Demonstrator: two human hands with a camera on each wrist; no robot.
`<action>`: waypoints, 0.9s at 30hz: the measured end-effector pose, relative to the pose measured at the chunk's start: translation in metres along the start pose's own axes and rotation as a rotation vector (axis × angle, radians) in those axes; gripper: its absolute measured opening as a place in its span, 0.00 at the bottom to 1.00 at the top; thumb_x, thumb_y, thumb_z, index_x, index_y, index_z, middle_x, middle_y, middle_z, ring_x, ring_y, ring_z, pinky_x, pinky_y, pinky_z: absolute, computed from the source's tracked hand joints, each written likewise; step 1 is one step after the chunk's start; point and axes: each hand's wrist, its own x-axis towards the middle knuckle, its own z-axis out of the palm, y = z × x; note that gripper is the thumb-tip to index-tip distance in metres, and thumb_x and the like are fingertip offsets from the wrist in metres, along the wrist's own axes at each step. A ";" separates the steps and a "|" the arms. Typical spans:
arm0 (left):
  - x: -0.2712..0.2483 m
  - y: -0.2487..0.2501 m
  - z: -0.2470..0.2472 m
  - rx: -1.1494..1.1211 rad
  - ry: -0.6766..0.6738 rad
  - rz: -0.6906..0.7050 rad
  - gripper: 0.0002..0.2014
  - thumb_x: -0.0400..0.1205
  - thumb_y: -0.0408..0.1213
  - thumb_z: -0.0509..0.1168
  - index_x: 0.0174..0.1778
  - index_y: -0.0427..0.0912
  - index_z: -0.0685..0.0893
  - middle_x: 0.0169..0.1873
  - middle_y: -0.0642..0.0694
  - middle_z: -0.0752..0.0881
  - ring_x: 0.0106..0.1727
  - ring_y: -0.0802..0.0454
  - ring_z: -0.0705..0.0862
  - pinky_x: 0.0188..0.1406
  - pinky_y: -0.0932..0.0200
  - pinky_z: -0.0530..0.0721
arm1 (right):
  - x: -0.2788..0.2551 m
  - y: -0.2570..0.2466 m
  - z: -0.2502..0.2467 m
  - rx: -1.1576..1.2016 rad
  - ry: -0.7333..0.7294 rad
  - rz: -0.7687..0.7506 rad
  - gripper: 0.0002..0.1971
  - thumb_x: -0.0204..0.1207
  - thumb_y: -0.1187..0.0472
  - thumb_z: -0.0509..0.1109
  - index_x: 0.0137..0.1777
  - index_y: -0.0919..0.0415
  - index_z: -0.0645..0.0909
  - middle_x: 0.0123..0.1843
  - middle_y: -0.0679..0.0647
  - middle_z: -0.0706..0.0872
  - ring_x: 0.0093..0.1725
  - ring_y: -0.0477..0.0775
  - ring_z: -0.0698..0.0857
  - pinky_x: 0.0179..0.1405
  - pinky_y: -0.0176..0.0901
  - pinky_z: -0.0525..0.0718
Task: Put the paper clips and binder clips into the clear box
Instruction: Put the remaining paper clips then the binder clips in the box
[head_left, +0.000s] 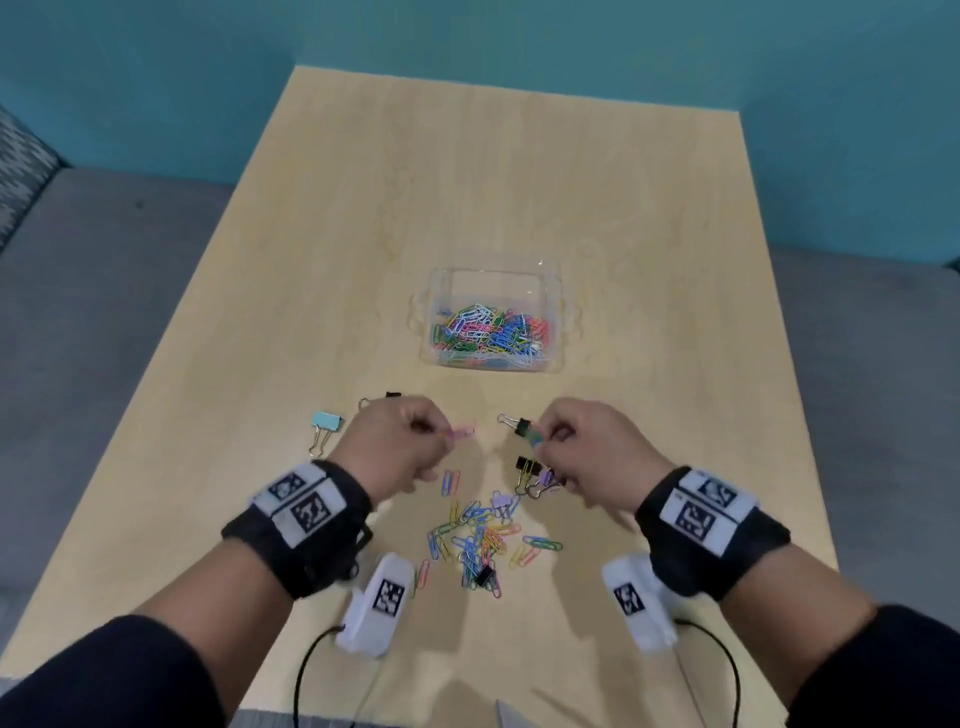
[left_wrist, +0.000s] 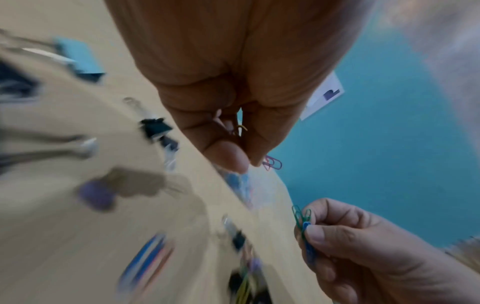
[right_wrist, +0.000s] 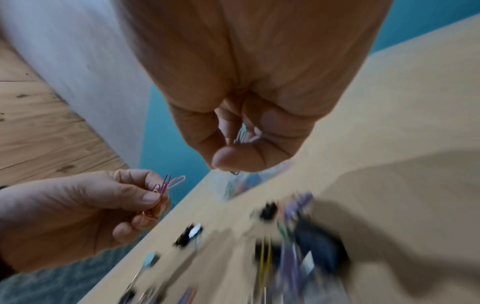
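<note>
The clear box (head_left: 557, 291) stands mid-table with many coloured paper clips inside. My left hand (head_left: 415, 431) pinches a few pink and purple paper clips (head_left: 98, 431) (left_wrist: 272, 163) above the table. Green and blue paper clips (head_left: 534, 439) (left_wrist: 302, 220) sit pinched in my right hand (head_left: 558, 434), just above a black binder clip (head_left: 519, 426). A loose pile of paper clips (head_left: 478, 540) lies between my wrists, with black (head_left: 527, 467) and lilac binder clips (head_left: 501, 501) by it. The left hand with its clips (right_wrist: 168, 185) shows in the right wrist view.
A light blue binder clip (head_left: 327, 423) and a black one (head_left: 392, 396) lie left of my left hand. The wooden table (head_left: 519, 182) ends at a teal wall behind; grey seating flanks both sides. Cables trail off the near edge.
</note>
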 end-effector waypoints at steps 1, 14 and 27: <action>0.011 0.012 -0.004 0.008 0.031 0.036 0.07 0.74 0.26 0.70 0.31 0.40 0.83 0.20 0.44 0.80 0.17 0.52 0.80 0.26 0.52 0.79 | 0.013 -0.009 -0.009 -0.017 0.039 -0.030 0.07 0.72 0.70 0.70 0.36 0.60 0.77 0.24 0.50 0.78 0.18 0.49 0.74 0.18 0.36 0.71; 0.049 0.050 -0.008 0.531 0.227 0.341 0.08 0.74 0.40 0.71 0.48 0.48 0.86 0.44 0.49 0.83 0.42 0.49 0.83 0.45 0.55 0.80 | 0.049 -0.041 -0.024 -0.498 0.211 -0.254 0.11 0.78 0.62 0.64 0.58 0.56 0.81 0.52 0.53 0.80 0.45 0.56 0.81 0.46 0.49 0.80; -0.056 -0.081 0.038 0.711 0.110 0.204 0.05 0.79 0.35 0.61 0.38 0.47 0.77 0.35 0.50 0.75 0.33 0.46 0.77 0.32 0.50 0.78 | -0.025 0.016 0.070 -0.819 0.023 -0.294 0.07 0.83 0.56 0.60 0.50 0.58 0.74 0.47 0.55 0.77 0.45 0.60 0.77 0.32 0.48 0.70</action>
